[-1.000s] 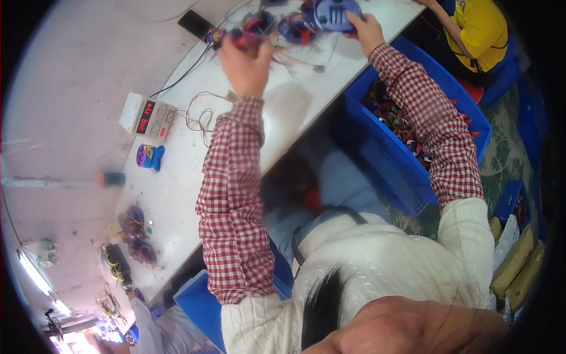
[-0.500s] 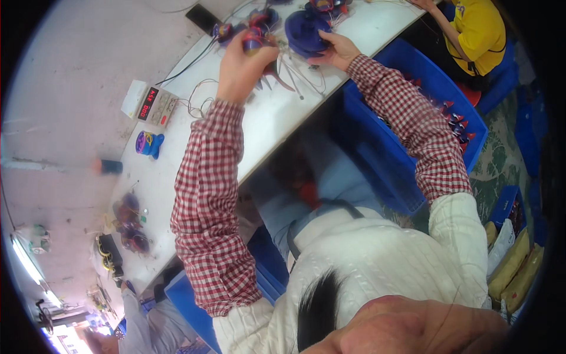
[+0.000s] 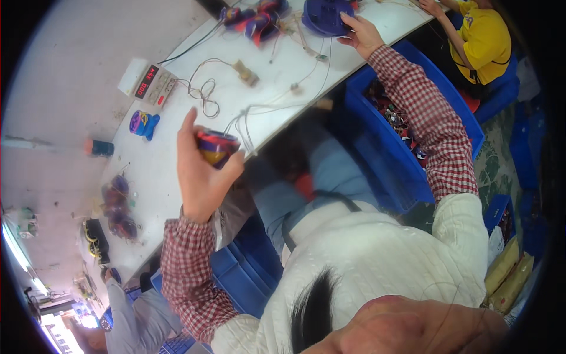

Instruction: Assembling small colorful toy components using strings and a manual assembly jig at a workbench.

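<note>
My left hand (image 3: 200, 177) is over the table's near edge, its index finger sticking up. Between its thumb and other fingers sits a small rounded part (image 3: 216, 147) coloured red, purple and yellow; motion blurs its details. Farther right, my right hand (image 3: 361, 36) pinches the rim of a round, dark blue plastic shell (image 3: 325, 17) above the tabletop. Several red-and-purple parts with thin wires (image 3: 260, 25) lie just left of that shell. Loose pale wires (image 3: 247, 118) trail across the table edge beside my left hand.
A power supply with a red display (image 3: 148, 85) stands on the white table (image 3: 168, 138), near a blue-and-purple wire spool (image 3: 141, 124). Purple parts (image 3: 119, 206) lie farther left. Blue bins (image 3: 407, 194) flank my legs. A person in yellow (image 3: 483, 41) sits at right, another in grey (image 3: 138, 312) at left.
My left hand has come back toward me and left from the far parts, carrying the small rounded part. My right hand and the blue shell have shifted slightly right and away.
</note>
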The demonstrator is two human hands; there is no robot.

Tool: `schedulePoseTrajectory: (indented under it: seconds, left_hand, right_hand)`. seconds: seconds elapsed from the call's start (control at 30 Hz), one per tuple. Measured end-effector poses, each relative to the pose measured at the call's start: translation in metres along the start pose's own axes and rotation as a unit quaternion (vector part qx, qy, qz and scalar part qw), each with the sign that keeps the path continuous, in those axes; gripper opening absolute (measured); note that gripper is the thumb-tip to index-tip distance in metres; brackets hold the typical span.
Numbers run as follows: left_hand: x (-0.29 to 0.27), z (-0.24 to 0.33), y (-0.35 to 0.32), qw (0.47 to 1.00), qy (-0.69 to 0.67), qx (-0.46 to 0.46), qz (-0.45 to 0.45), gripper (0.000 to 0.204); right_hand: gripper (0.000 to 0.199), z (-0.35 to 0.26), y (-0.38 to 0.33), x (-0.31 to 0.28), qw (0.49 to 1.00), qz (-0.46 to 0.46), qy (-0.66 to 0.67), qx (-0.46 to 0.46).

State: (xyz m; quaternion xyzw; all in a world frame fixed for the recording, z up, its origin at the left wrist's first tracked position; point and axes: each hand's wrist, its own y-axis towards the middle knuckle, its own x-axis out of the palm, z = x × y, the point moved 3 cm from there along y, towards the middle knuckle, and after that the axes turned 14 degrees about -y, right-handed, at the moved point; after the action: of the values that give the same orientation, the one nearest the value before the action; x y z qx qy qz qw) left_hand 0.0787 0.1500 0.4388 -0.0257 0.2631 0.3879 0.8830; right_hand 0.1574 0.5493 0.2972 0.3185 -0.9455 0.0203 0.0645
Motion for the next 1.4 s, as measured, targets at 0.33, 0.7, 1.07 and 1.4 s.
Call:
schedulePoseTrajectory:
  seconds: [0.33, 0.7, 1.07, 1.4]
  left_hand:
    - [-0.085, 0.002, -0.014, 0.916, 0.371, 0.12, -0.099, 0.062]
    - [-0.097, -0.116, -0.012, 0.843, 0.519, 0.117, -0.074, 0.052]
    - [-0.05, -0.134, -0.008, 0.763, 0.571, 0.26, -0.155, 0.048]
    - [0.081, -0.07, -0.005, 0.995, 0.094, 0.024, 0.022, 0.036]
  right_hand:
    - [0.023, -0.021, -0.081, 0.106, 0.939, -0.298, -0.145, 0.096]
    - [0.029, -0.004, -0.091, 0.112, 0.906, -0.278, -0.307, 0.091]
    - [0.062, -0.001, -0.045, 0.081, 0.784, -0.077, -0.462, -0.408]
    - [0.035, -0.026, -0.05, 0.079, 0.844, -0.242, -0.434, -0.205]
